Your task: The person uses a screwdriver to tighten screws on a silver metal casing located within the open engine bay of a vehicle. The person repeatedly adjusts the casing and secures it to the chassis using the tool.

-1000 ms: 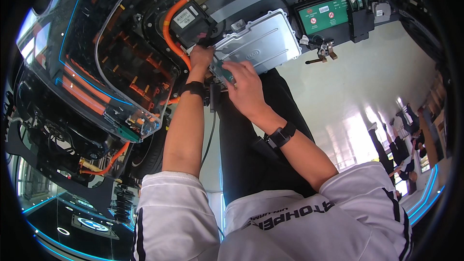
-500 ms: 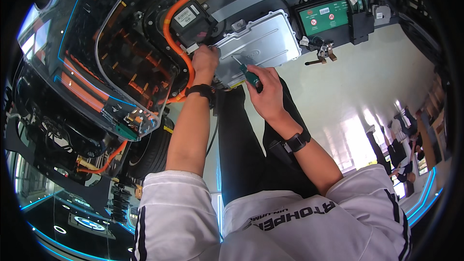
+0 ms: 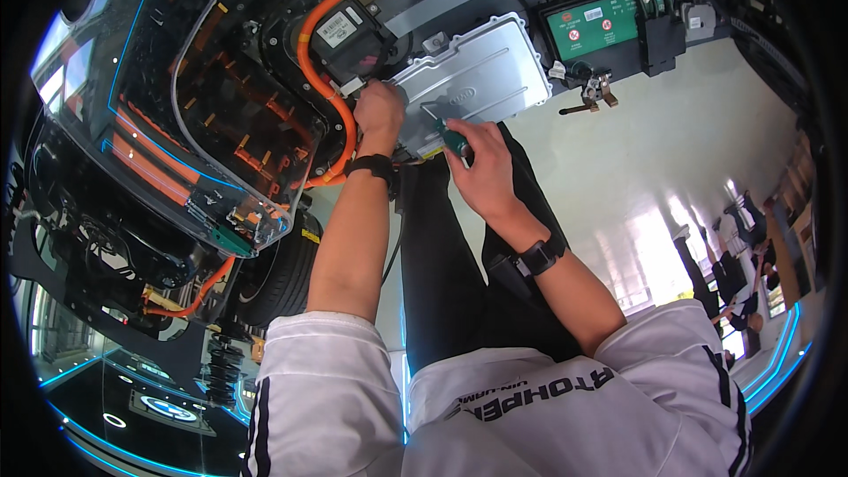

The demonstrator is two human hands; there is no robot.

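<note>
A screwdriver (image 3: 453,137) with a green handle is in my right hand (image 3: 486,172), its thin shaft pointing up and left over the silver metal housing (image 3: 495,71). The housing has a ribbed top and bolt lugs along its rim. At the housing's left end, my left hand (image 3: 380,115) is closed, with fingers curled down beside a black box (image 3: 347,35) that bears a white label. Whatever those fingers grip is hidden behind the hand. An orange cable (image 3: 306,57) curves past just left of that hand.
A green-topped battery (image 3: 592,26) stands at the right, with a metal clamp (image 3: 594,93) before it. A clear cover (image 3: 181,79) over orange-wired parts lies left, above a tyre (image 3: 281,278). Other people (image 3: 738,274) are at the far right.
My right hand has shifted slightly left and turned with the screwdriver, whose handle shows less. My left hand has edged slightly right, still closed at the housing's left end.
</note>
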